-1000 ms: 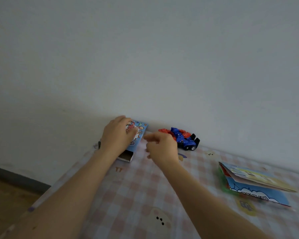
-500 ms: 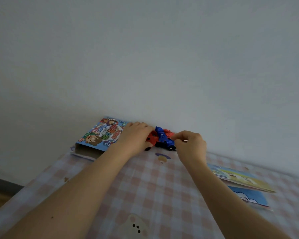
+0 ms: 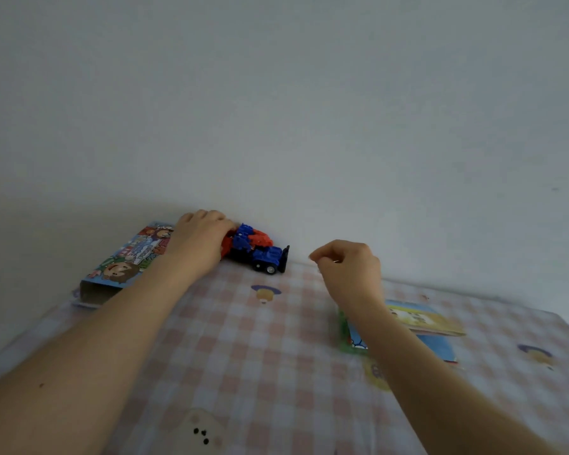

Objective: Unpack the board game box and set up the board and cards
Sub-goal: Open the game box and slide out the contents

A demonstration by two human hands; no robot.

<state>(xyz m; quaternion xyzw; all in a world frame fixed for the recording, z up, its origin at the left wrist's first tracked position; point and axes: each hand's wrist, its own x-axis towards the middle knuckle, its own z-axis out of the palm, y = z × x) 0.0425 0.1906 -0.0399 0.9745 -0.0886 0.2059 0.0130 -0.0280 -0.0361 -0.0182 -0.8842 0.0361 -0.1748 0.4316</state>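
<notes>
Hands at far edge of table (image 3: 237,349)
Left hand (image 3: 199,239) grips toy truck (image 3: 263,252) beside game box (image 3: 128,261); right hand (image 3: 349,270) hovers curled, empty.

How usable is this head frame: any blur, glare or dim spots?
Head view: dim, flat light, no glare; the right hand and the folded printed sheet beneath its forearm are motion-smeared; the toy truck reads sharper.

Red-and-blue toy truck (image 3: 260,249) on a pink-and-white checked cloth (image 3: 243,339), wheels down, blue end to the right, close against a plain pale wall (image 3: 309,110). Small cartoon print (image 3: 265,292) on the cloth just in front of the truck, another (image 3: 536,354) far right.
</notes>
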